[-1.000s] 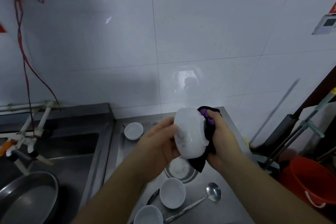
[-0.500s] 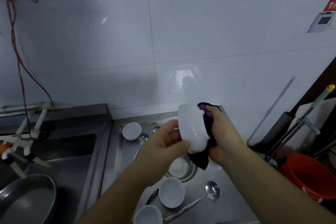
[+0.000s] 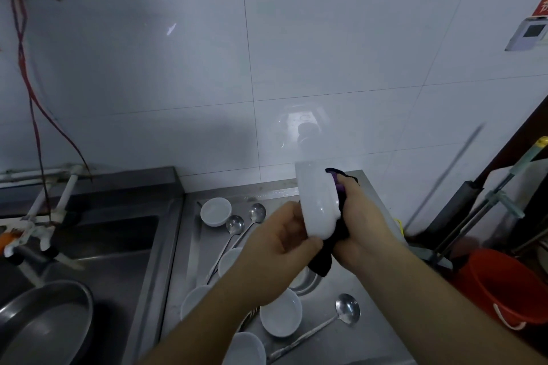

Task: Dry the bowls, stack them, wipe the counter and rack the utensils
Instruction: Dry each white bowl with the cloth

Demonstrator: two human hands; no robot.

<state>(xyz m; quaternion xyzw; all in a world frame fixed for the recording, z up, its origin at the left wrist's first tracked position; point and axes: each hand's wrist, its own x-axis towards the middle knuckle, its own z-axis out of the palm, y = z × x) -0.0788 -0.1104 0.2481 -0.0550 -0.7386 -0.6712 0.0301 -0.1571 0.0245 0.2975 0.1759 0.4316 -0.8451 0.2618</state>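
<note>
Two hands: both on one white bowl (image 3: 318, 210), held tilted above the steel counter (image 3: 364, 299).
Left hand (image 3: 284, 249): fingers curled round the bowl's base.
Right hand (image 3: 363, 225): fingers pinching a dark cloth (image 3: 332, 249) against the bowl — purple showing at the top.
Counter: more white bowls (image 3: 280, 315) and ladles (image 3: 345, 312) below.

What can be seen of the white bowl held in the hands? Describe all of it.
The white bowl looks like glossy ceramic, plain and round, held on its side above the steel counter. Its outside faces the camera. The left hand holds its lower left side; the right hand presses a dark cloth with purple showing against its right side. Its inside is hidden.
</note>
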